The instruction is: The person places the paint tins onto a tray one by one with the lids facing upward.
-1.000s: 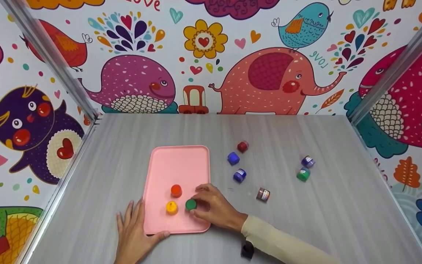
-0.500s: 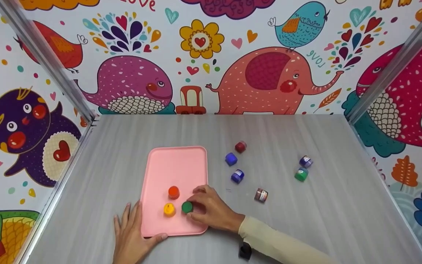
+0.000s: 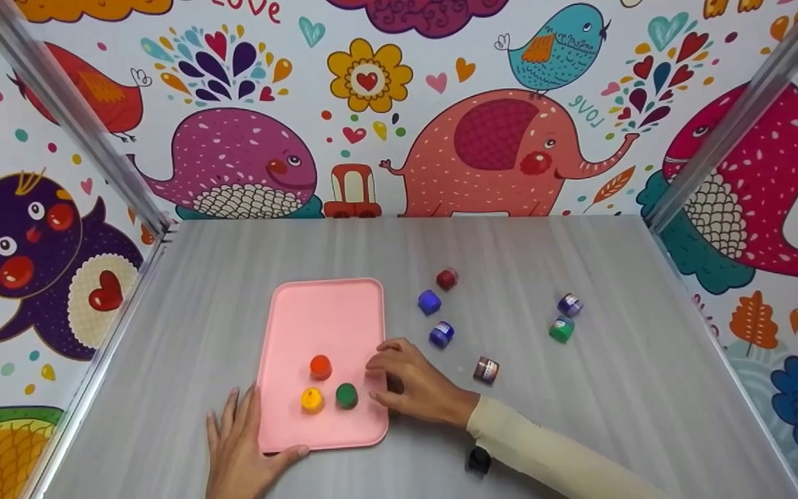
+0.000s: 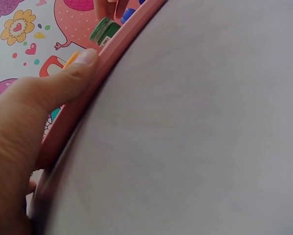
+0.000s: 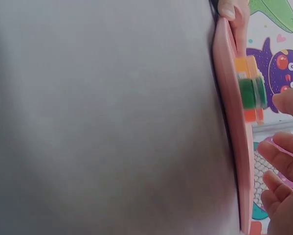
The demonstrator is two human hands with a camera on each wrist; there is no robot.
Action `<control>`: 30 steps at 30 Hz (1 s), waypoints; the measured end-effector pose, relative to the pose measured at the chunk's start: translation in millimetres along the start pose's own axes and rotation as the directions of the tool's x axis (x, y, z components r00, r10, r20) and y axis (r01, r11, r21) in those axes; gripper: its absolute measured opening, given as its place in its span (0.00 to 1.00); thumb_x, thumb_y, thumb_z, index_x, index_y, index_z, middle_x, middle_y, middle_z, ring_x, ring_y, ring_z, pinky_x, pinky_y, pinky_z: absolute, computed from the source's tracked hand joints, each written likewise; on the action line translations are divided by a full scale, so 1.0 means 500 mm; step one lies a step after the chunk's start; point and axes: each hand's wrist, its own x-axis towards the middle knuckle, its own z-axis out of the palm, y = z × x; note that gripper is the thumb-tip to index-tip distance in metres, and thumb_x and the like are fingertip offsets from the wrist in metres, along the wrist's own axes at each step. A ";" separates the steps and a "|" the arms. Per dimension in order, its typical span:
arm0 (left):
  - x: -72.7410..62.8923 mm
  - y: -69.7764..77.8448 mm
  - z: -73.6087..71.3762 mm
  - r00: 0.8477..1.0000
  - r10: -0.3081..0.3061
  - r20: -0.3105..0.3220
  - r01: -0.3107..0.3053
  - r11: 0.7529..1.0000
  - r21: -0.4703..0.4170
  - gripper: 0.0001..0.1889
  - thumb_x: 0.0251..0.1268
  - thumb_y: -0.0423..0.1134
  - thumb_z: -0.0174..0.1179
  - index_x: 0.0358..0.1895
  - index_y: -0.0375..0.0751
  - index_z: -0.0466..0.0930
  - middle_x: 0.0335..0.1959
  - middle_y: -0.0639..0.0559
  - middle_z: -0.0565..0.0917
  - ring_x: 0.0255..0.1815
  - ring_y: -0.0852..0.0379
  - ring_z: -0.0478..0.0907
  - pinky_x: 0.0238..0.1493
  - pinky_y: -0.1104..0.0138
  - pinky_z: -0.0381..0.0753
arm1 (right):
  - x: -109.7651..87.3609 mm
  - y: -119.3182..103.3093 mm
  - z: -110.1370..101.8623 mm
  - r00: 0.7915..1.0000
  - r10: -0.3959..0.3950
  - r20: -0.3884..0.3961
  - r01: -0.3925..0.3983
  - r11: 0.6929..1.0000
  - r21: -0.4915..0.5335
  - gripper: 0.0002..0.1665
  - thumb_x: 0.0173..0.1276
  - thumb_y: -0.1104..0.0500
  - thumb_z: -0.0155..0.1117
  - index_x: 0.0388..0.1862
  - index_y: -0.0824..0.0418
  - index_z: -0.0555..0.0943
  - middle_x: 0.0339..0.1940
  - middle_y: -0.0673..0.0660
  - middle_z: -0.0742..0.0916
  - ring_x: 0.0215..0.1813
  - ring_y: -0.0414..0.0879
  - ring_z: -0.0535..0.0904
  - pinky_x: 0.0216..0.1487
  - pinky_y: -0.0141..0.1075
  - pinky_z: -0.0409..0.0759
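Observation:
A pink tray (image 3: 323, 312) lies on the grey table. On it stand three small paint jars: an orange jar (image 3: 321, 367), a yellow jar (image 3: 312, 400) and a green jar (image 3: 346, 396). My left hand (image 3: 236, 443) rests at the tray's near left corner, its straight fingers along the left side and its thumb (image 4: 70, 78) on the front rim. Over the tray's right edge hovers my right hand (image 3: 420, 384), holding nothing, fingers bent loosely. In the right wrist view a gap shows between its fingertips (image 5: 283, 104) and the green jar (image 5: 251, 94).
Right of the tray lie a red jar (image 3: 447, 278), two blue jars (image 3: 429, 302) and a brown jar (image 3: 487, 369). Farther right, a dark blue jar (image 3: 570, 304) touches another green jar (image 3: 562, 329). A black object (image 3: 479, 460) sits beside the right sleeve. Patterned walls (image 3: 371, 152) border the table.
My right hand has let go of the green jar, which now stands on the tray, and has drawn back to the right. The left hand has stayed at the tray's corner.

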 end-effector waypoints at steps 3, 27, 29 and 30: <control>0.001 0.000 -0.001 1.000 -0.009 0.011 0.009 1.000 -0.008 0.78 0.47 0.83 0.73 0.88 0.28 0.50 0.88 0.26 0.55 0.88 0.23 0.39 0.81 0.28 0.16 | -0.003 0.010 -0.018 0.999 -0.025 -0.022 0.024 0.999 -0.030 0.21 0.77 0.56 0.76 0.65 0.59 0.86 0.63 0.50 0.88 0.73 0.48 0.73 0.75 0.44 0.79; 0.001 -0.008 -0.002 1.000 0.028 -0.002 -0.028 0.999 -0.025 0.77 0.47 0.82 0.75 0.88 0.29 0.51 0.87 0.25 0.56 0.87 0.21 0.41 0.80 0.23 0.22 | -0.061 0.110 -0.123 0.980 -0.114 -0.166 0.070 0.965 -0.252 0.26 0.67 0.63 0.85 0.62 0.64 0.86 0.62 0.56 0.88 0.72 0.60 0.77 0.75 0.56 0.77; 0.002 -0.007 -0.002 1.000 0.018 0.011 -0.017 0.999 -0.028 0.78 0.46 0.82 0.75 0.88 0.28 0.50 0.87 0.25 0.56 0.88 0.21 0.40 0.79 0.24 0.19 | -0.062 0.117 -0.130 0.983 -0.092 -0.158 0.047 0.962 -0.270 0.27 0.66 0.63 0.85 0.62 0.63 0.86 0.62 0.55 0.88 0.72 0.58 0.76 0.76 0.56 0.77; 0.003 -0.006 -0.002 1.000 0.014 0.014 -0.014 0.999 -0.029 0.78 0.46 0.82 0.75 0.88 0.28 0.50 0.87 0.25 0.55 0.88 0.21 0.40 0.79 0.25 0.19 | -0.062 0.120 -0.133 0.985 -0.079 -0.151 0.034 0.960 -0.279 0.27 0.66 0.62 0.85 0.63 0.63 0.86 0.62 0.55 0.88 0.72 0.57 0.76 0.76 0.56 0.77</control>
